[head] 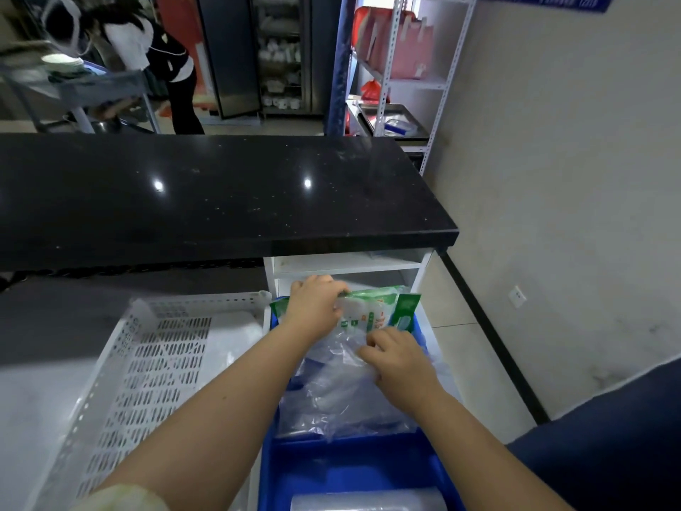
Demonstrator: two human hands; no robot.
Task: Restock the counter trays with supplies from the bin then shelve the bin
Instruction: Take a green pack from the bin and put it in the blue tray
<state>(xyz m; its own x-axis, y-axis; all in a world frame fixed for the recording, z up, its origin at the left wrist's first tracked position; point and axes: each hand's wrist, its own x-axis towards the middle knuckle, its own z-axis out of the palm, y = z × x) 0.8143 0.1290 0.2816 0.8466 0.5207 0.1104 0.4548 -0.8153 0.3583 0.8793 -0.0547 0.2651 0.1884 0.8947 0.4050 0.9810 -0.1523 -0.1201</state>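
Observation:
A blue bin (pixel 353 470) stands low in front of me, filled with clear plastic bags (pixel 331 396) and green-and-white packets (pixel 372 311) at its far end. My left hand (pixel 317 300) grips the top edge of the green-and-white packets. My right hand (pixel 398 357) pinches the clear plastic bags just below the packets. A white perforated tray (pixel 147 370) lies to the left of the bin, with a little clear plastic at its far right corner.
A black stone counter (pixel 206 201) spans the view above the bin. White cabinet shelves (pixel 346 269) open beneath its right end. A metal rack (pixel 405 79) with red bags stands at the back right. Another person bends over a cart (pixel 84 86) at the back left.

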